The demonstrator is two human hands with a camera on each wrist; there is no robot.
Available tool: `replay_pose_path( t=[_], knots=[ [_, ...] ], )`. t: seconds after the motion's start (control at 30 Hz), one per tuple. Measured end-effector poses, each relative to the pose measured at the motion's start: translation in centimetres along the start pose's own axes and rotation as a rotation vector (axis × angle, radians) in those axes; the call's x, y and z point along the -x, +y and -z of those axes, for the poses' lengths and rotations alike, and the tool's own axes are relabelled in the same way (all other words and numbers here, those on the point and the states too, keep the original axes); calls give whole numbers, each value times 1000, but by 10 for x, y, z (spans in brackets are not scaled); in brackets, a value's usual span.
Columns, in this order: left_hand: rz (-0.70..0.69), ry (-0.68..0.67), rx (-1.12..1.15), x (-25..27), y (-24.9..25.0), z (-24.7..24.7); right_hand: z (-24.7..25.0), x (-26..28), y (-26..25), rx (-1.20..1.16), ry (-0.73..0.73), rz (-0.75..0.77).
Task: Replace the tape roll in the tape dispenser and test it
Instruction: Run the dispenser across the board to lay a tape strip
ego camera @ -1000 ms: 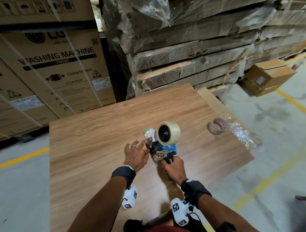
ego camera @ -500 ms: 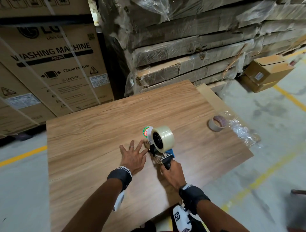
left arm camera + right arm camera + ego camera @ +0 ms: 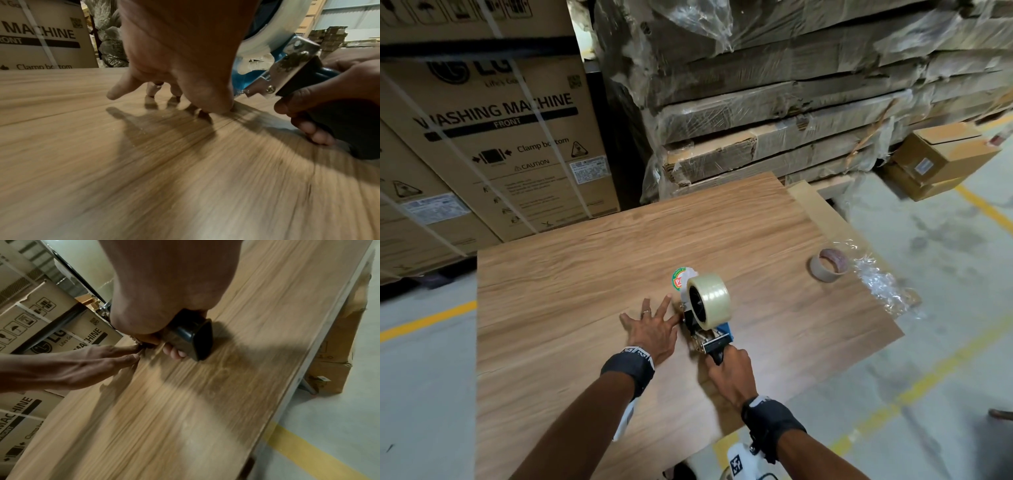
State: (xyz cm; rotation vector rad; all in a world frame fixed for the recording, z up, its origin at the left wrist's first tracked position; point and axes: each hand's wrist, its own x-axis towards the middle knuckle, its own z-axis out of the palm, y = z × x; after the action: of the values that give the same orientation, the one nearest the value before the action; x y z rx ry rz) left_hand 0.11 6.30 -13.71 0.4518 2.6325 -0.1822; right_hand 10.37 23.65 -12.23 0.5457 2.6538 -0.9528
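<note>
A blue and metal tape dispenser (image 3: 714, 334) stands on the wooden table (image 3: 571, 281) with a full clear tape roll (image 3: 709, 299) on its hub. My right hand (image 3: 731, 371) grips its black handle (image 3: 191, 339). My left hand (image 3: 652, 327) lies flat with spread fingers on the table just left of the dispenser's front, fingertips (image 3: 213, 107) pressing down beside the metal blade end (image 3: 267, 91). An old, nearly empty cardboard tape core (image 3: 828, 264) lies at the table's right side.
Crumpled clear plastic wrap (image 3: 880, 284) lies by the table's right edge. Washing machine cartons (image 3: 493, 144) stand behind left, wrapped flat packs (image 3: 774, 113) behind right, small cartons (image 3: 941, 157) on the floor at right. Yellow floor lines run around the table.
The dispenser has been drawn toward me along the table, its roll tilting lower. My left hand went from curled beside it to flat and spread on the wood.
</note>
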Motion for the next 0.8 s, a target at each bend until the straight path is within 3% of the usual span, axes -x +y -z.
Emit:
replay_pose_path(
  t=[0.2,0.5,0.8],
  knots=[
    [9,-31,3,-2,3,4,6,4,0,-6,-9,27],
    [32,-55,22,1,6,5,-11,17,32,16,-88,-54],
    [10,-51,103,8,10,5,6,27,18,25,-110,-63]
  ],
)
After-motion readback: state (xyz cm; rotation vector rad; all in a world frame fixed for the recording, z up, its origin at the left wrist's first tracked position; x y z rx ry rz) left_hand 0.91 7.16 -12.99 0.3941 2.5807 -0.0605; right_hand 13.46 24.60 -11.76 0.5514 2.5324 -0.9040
